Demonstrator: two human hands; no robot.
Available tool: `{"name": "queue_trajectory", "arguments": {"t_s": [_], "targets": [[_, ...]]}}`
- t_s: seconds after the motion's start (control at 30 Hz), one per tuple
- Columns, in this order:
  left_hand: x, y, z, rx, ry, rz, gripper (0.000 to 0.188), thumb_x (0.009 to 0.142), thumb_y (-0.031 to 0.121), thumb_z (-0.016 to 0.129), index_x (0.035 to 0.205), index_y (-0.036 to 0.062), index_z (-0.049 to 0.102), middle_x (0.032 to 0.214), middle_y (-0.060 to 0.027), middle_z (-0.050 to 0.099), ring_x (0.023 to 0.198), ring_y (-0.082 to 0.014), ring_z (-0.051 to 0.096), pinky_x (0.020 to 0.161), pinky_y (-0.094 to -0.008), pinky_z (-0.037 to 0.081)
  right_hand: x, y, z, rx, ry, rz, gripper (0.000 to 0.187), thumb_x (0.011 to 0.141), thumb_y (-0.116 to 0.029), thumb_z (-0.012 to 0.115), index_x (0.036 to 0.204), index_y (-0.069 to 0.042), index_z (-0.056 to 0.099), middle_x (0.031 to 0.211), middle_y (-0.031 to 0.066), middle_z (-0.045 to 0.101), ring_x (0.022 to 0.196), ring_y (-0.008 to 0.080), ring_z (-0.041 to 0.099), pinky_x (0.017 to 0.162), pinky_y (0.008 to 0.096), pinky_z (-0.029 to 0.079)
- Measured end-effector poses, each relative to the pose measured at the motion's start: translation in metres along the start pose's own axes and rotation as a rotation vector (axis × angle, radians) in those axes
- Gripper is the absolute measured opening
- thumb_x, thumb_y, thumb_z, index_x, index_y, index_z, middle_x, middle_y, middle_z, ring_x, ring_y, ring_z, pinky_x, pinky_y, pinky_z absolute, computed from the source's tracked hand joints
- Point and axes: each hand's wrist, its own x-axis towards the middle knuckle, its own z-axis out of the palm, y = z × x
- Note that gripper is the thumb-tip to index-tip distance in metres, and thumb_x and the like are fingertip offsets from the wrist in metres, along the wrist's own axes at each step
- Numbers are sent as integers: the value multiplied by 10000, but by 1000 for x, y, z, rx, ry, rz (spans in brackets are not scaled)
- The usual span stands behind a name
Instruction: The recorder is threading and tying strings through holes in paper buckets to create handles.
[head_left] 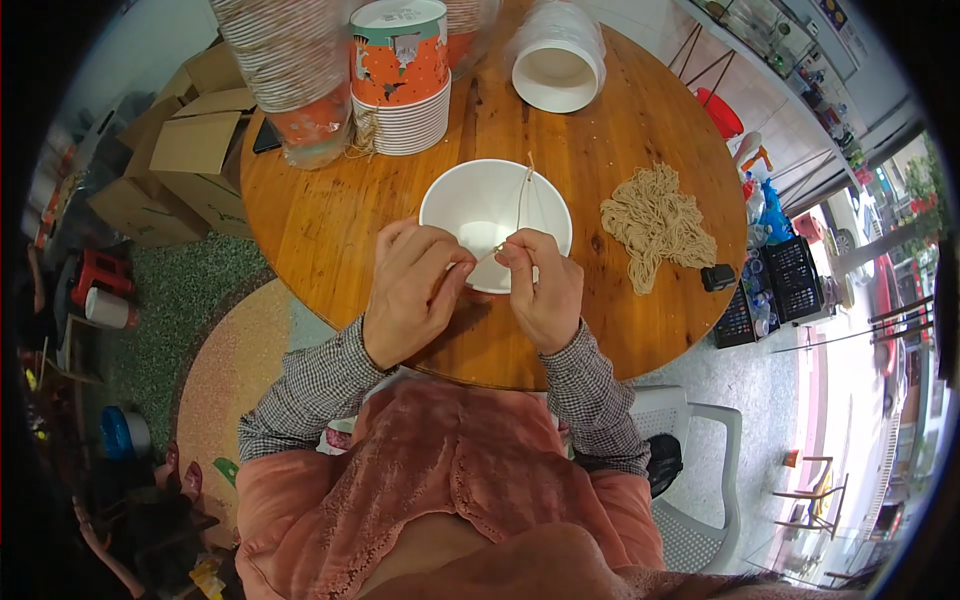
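I see my left hand (410, 290) and right hand (545, 290) meeting at the near rim of a white paper bowl (480, 205), both with fingers pinched closed on one thin tan string (522, 195), which runs up over the bowl toward 12 o'clock. A pile of strings (655, 225) lies at 3 o'clock on the round wooden tabletop (330, 215); stacked paper cups (400, 80) stand at 11 o'clock.
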Motion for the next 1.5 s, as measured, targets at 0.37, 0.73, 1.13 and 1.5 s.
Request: {"name": "queue_trajectory", "arguments": {"t_s": [0.37, 0.73, 1.13, 1.5], "targets": [[13, 1, -7, -186, -48, -129, 170, 829, 123, 661, 980, 49, 636, 954, -61, 635, 937, -221, 576, 913, -365, 350, 10, -8, -7, -28, -143, 88, 69, 939, -75, 542, 987, -28, 560, 690, 85, 616, 602, 161, 629, 559, 266, 490], [28, -8, 4, -370, -174, -156, 131, 815, 147, 684, 740, 52, 632, 694, -43, 612, 664, -227, 568, 751, -349, 402, 37, -20, -19, 407, -215, 283, 233, 907, -37, 574, 1122, 1, 492, 644, -44, 473, 604, 7, 457, 526, 187, 375], [-3, -19, 10, -61, -235, 159, 121, 776, 130, 724, 865, 91, 652, 879, -27, 579, 876, -203, 577, 975, -424, 353, 7, 62, -83, 314, 193, 496, 108, 929, -90, 560, 1017, -28, 575, 696, -30, 544, 561, 32, 486, 502, 176, 390], [9, -34, 30, 40, -68, 234, 185, 768, 48, 663, 950, 54, 630, 925, -71, 607, 887, -254, 621, 808, -419, 514, -91, 57, -71, -63, -293, 208, 215, 828, -47, 659, 1039, -8, 657, 1366, 168, 486, 1023, 215, 598, 864, 314, 491]]}}
